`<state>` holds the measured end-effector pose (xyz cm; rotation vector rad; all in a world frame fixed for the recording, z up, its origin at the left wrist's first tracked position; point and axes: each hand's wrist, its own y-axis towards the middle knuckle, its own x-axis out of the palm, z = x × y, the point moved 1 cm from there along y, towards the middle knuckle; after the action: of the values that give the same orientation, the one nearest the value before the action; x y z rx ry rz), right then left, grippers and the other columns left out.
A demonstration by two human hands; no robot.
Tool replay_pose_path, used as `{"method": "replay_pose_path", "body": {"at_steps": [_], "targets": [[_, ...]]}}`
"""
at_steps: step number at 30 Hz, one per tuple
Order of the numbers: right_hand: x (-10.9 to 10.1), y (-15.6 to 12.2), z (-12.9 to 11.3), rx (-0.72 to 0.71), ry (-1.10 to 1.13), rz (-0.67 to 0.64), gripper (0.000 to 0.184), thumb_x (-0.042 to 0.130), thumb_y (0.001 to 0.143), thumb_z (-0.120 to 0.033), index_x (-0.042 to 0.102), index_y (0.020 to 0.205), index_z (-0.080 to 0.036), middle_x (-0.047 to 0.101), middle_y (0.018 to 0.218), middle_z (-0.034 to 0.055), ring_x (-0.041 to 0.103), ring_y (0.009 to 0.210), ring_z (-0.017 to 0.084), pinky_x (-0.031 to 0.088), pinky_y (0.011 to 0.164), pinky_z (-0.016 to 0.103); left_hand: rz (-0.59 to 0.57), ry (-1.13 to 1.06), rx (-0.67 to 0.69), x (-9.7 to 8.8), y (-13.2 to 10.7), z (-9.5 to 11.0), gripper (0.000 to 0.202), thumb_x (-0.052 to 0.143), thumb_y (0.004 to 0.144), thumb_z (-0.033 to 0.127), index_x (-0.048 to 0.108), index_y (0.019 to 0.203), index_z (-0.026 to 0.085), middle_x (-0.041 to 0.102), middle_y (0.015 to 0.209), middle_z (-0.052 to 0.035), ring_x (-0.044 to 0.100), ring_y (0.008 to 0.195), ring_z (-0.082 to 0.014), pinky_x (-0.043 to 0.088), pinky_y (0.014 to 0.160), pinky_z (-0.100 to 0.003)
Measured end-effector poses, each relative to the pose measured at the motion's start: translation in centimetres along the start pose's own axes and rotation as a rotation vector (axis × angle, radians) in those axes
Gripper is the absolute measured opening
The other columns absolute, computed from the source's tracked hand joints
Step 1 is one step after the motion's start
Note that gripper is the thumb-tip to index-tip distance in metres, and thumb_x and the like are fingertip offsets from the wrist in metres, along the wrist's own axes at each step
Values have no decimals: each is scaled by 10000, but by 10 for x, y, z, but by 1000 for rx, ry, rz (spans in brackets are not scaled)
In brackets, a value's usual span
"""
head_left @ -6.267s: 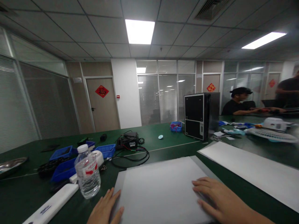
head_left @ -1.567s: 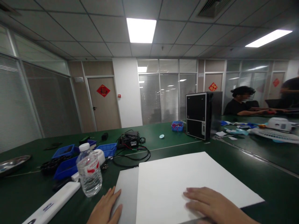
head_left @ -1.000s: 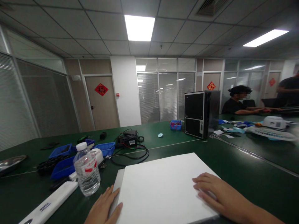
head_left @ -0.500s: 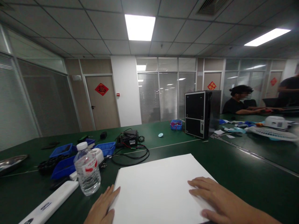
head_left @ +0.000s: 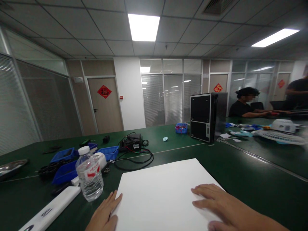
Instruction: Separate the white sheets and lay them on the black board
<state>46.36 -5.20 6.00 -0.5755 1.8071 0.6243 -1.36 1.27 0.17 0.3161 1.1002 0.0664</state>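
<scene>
A large flat white sheet or board (head_left: pixel 158 192) lies on the green table in front of me, its near edge cut off by the bottom of the view. My left hand (head_left: pixel 106 211) rests along its left edge, fingers stretched forward and the thumb apart. On the right side, my right hand (head_left: pixel 214 203) lies over the edge with fingers spread on the white surface. Neither hand is closed around anything. Left of the sheet stands a clear water bottle (head_left: pixel 89 175) with a white cap, apart from my left hand.
A long white box (head_left: pixel 51 208) lies at the left. Behind the bottle are blue trays (head_left: pixel 64 171), a black adapter (head_left: pixel 133 142) and looped cable. A black computer tower (head_left: pixel 201 117) stands farther back. At right are a white fan-like object (head_left: pixel 280 136) and a seated person (head_left: pixel 243 106).
My right hand has shifted slightly left over the white surface, its fingers a little more apart. My left hand has barely moved. The sheet stays in place.
</scene>
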Motion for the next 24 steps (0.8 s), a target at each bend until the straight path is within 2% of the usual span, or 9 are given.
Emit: {"method": "replay_pose_path", "body": {"at_steps": [7,12,16,19,22,24], "targets": [[4,0,3,33,-44,-64,720,620,889,-600,393,1537,-381,372,1609,103,363,1464,360,368,1132,640,33,23,48,3,-1,-3,525,538,834,274,683,1336,225,554,1491,-48,487,1402,-308,359,1184,-481],[5,2,2,-55,-54,61,727,692,858,-540,444,1514,-348,472,1548,123,460,1405,351,429,1113,579,16,57,71,6,-2,-2,531,532,848,261,663,1361,217,539,1508,-55,484,1406,-314,356,1190,-489],[-1,5,-4,-185,-174,91,606,672,890,-472,517,1456,-323,547,1490,104,535,1349,308,464,1097,528,17,73,86,5,-2,-3,529,505,865,261,657,1369,206,547,1507,-61,475,1413,-314,349,1194,-487],[-7,7,-16,-315,-291,183,525,658,911,-402,554,1411,-278,623,1409,100,614,1264,256,500,1076,436,1,85,68,3,-2,-2,548,468,880,279,632,1393,178,528,1522,-75,469,1421,-302,339,1196,-482],[-13,10,-34,-453,-428,276,353,650,926,-324,645,1263,-216,697,1304,78,675,1162,210,529,1039,340,-26,82,19,1,-2,2,592,454,866,313,611,1403,117,512,1526,-109,457,1431,-300,326,1196,-486],[-16,12,-45,-506,-513,261,230,606,953,-261,683,1158,-193,724,1253,58,706,1091,188,554,999,304,-32,50,-9,-2,-2,5,613,447,860,339,607,1404,104,505,1531,-111,453,1436,-295,312,1199,-483]]}}
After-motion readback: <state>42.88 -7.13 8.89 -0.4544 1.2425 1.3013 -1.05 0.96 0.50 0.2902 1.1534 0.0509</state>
